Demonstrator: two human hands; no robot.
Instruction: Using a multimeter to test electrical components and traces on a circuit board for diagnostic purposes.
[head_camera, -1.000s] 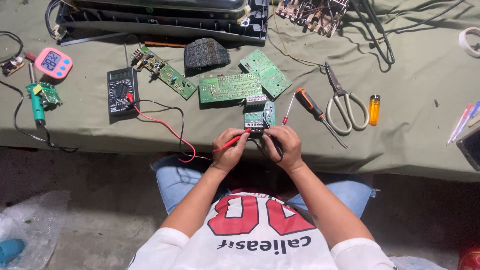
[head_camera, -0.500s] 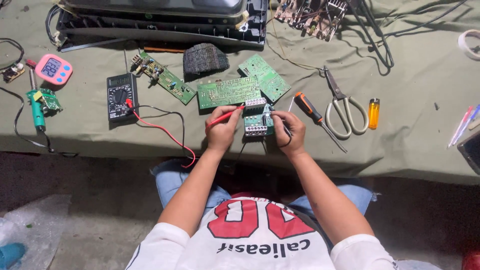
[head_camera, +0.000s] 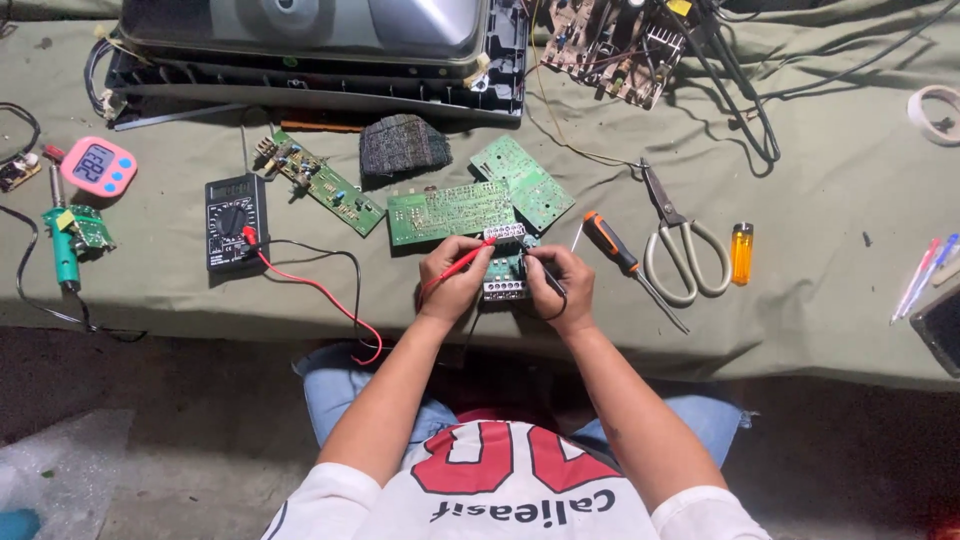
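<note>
A small green circuit board (head_camera: 503, 273) with white connectors lies near the front edge of the cloth-covered table (head_camera: 820, 310). My left hand (head_camera: 455, 278) pinches the red probe (head_camera: 462, 262), tip against the board. On the board's right side my right hand (head_camera: 562, 287) grips the black probe (head_camera: 549, 283), mostly hidden by my fingers. A red lead (head_camera: 318, 292) runs from the left hand to the black multimeter (head_camera: 235, 221) at the left.
Two larger green boards (head_camera: 448, 211) (head_camera: 523, 182) lie just beyond my hands, a narrow board (head_camera: 318, 181) to their left. An orange-handled screwdriver (head_camera: 615, 246), scissors (head_camera: 678, 240) and an orange lighter (head_camera: 741, 253) sit right. A pink timer (head_camera: 97, 166) and green tool (head_camera: 66, 245) sit far left; an opened appliance casing (head_camera: 320, 70) behind.
My hands and the small board have moved away from me, up onto the table near the larger boards. Both probes stay in my hands.
</note>
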